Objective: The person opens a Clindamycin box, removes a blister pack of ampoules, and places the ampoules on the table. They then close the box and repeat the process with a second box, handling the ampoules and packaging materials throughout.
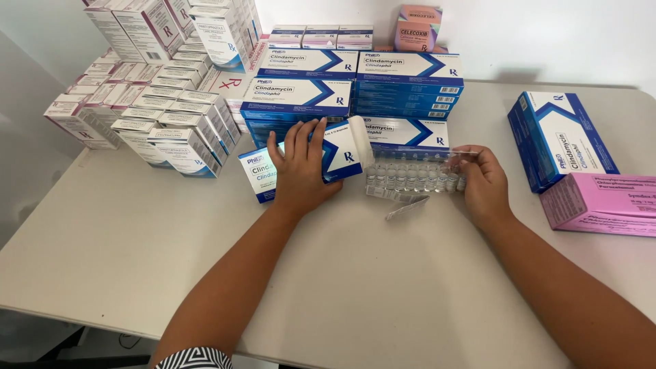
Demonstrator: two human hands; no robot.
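The left hand (301, 171) is gripping a blue-and-white box (307, 164), while just right of the box the right hand (484, 184) is pinching a clear tray of vials (413, 176).

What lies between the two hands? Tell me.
In the head view, a clear tray of small vials spans from the left hand to the right hand.

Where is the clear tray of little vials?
The clear tray of vials lies mid-table, between the blue-and-white box under the left hand and the right hand.
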